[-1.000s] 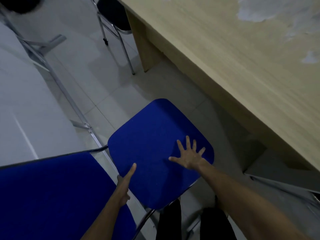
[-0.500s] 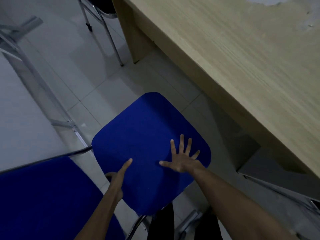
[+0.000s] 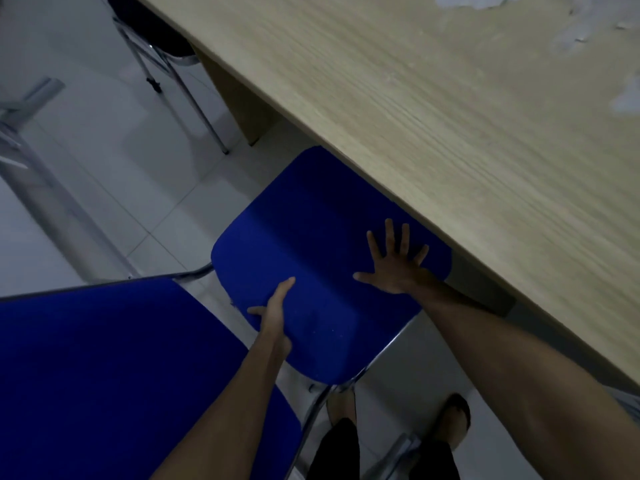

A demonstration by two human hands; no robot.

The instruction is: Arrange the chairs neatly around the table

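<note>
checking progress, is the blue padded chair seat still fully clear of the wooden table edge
No, the blue padded chair seat has its far corner tucked beneath the light wooden table edge, with the right hand flat on it.

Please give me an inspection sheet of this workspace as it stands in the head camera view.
Surface: wooden table, light wood grain, pale patches near its far right corner.
Job's things: blue chair seat, far edge tucked under the table edge; second blue chair beside it at lower left; dark chair at the table's far end.
Clutter: nothing seen.
Grippers: left hand grips the seat's near-left edge; right hand lies flat, fingers spread, on the seat.
Cables: nothing seen.
Surroundings: white tiled floor; metal frame at left.
</note>
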